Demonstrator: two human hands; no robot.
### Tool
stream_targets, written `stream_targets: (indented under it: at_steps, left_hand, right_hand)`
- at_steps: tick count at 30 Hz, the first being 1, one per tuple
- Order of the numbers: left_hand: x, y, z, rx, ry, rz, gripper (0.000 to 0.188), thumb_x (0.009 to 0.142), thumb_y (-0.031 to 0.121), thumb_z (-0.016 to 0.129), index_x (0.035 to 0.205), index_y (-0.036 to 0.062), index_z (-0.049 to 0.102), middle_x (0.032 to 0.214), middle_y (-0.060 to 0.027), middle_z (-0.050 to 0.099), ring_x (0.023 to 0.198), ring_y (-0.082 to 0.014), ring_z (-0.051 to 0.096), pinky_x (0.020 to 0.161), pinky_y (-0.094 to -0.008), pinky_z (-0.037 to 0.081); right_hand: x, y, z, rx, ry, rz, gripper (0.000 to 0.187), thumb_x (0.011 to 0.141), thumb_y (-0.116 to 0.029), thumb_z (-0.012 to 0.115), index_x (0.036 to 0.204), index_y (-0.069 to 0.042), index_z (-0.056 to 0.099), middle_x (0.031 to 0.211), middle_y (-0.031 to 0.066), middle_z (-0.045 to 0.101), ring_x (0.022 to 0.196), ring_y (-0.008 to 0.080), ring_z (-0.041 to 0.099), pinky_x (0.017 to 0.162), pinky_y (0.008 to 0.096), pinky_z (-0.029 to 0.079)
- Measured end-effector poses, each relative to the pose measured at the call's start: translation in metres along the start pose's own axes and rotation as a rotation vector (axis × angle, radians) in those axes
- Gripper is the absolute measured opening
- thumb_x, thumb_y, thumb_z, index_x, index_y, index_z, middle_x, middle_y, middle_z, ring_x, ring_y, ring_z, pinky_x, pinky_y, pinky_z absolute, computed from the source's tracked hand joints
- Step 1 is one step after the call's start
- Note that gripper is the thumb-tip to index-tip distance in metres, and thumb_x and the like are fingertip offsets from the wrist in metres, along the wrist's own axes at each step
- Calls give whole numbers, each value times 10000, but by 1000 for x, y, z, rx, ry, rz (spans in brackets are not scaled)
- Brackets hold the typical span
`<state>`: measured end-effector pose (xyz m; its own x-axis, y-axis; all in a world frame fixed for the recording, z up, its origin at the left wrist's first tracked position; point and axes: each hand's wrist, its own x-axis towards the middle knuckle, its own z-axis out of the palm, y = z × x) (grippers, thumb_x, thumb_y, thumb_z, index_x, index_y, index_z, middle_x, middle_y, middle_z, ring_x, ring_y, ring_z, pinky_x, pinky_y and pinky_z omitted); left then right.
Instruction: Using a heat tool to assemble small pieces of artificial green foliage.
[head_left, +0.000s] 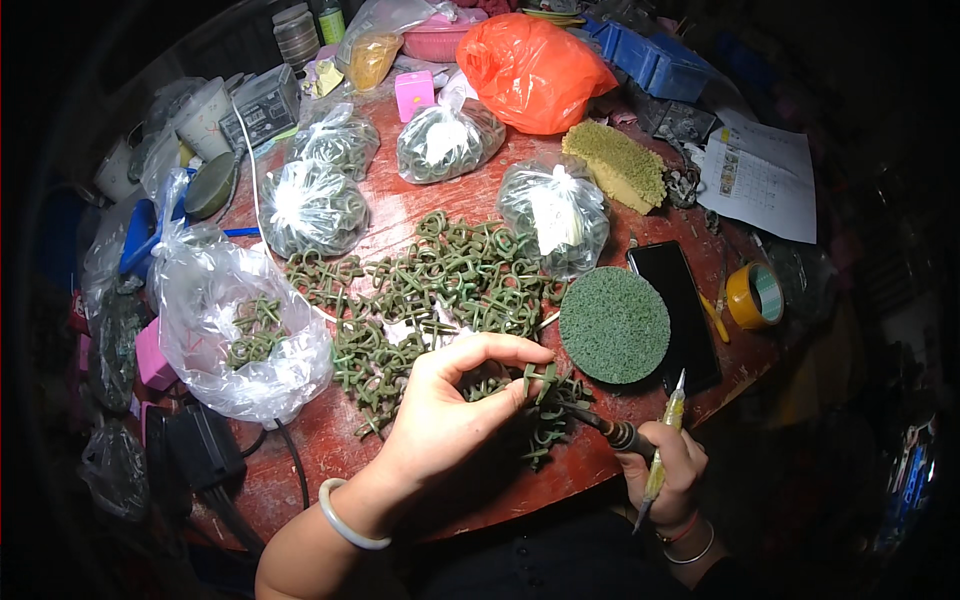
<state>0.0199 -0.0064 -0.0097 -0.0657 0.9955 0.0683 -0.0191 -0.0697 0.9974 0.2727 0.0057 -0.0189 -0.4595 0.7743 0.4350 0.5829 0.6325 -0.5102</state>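
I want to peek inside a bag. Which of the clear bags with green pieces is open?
The big bag at the table's left edge: its mouth gapes, showing loose green pieces. The four smaller bags, like the nearest, are tied shut.

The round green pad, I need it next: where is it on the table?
In the head view the round green pad lies right of centre on the red table, between the pile of green rings and the black phone, overlapping the phone's edge.

Clear knotted bags (pixel 312 205) ring the pile; dark phone screen (pixel 676 310) lies right.
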Motion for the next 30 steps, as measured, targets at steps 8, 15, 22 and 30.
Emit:
stream_targets:
  at_steps: [8, 15, 22, 30]
  left_hand:
    - [0, 6, 2, -142, -12, -81, 225, 816, -13, 659, 1036, 28, 679, 984, -48, 667, 912, -112, 605, 854, -266, 477]
    - [1, 7, 2, -72, 57, -48, 231, 791, -20, 689, 1017, 34, 687, 961, -34, 648, 910, -110, 584, 851, -256, 453]
    - [1, 7, 4, -41, 55, -24, 230, 790, -25, 687, 1013, 31, 685, 951, -34, 644, 907, -108, 582, 843, -253, 452]
    - [1, 5, 3, -36, 49, -9, 232, 794, -15, 696, 1020, 35, 685, 950, -31, 644, 894, -106, 587, 834, -255, 460]
  right_hand:
    - [1, 16, -13, -120, 83, 65, 224, 768, -106, 732, 900, -7, 580, 716, 150, 575, 613, 341, 589, 542, 378, 459]
    - [-1, 16, -23, -172, 30, 102, 210, 755, -59, 731, 877, 2, 571, 676, 141, 550, 560, 320, 569, 501, 355, 435]
    - [0, 16, -24, -162, 32, 121, 210, 764, -70, 738, 871, 2, 571, 667, 153, 543, 553, 326, 563, 496, 362, 429]
    - [0, 16, -27, -136, -16, 163, 218, 771, -95, 742, 875, -1, 575, 670, 152, 556, 560, 332, 573, 492, 370, 438]
